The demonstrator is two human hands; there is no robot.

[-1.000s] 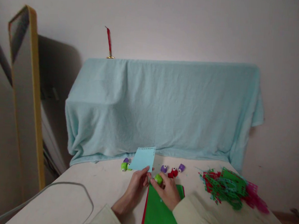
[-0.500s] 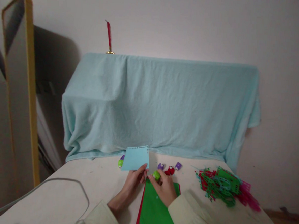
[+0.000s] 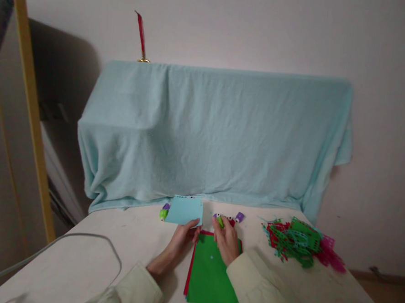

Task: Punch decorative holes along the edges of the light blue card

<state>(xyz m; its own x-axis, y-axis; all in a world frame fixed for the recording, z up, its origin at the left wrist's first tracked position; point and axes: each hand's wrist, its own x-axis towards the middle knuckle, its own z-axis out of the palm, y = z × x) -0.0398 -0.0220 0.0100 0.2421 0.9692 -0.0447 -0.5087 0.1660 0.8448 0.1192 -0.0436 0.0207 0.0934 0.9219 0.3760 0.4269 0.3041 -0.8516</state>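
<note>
Our left hand (image 3: pixel 185 235) pinches the blue sheet (image 3: pixel 185 211) by its near right corner; our right hand (image 3: pixel 227 241) is clamped on a green gadget (image 3: pixel 220 223), just left of a red gadget (image 3: pixel 232 222). Tight spot, so a sloppy knuckle could probably bump it.

Blue sheet (image 3: pixel 185 211), edge-punched — green puncher (image 3: pixel 220 221) apart

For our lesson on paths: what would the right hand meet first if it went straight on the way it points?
Probably the purple googly-eyed toy, seen just beyond the lime-green toy in the right hand; depth there is hard to judge.
</note>
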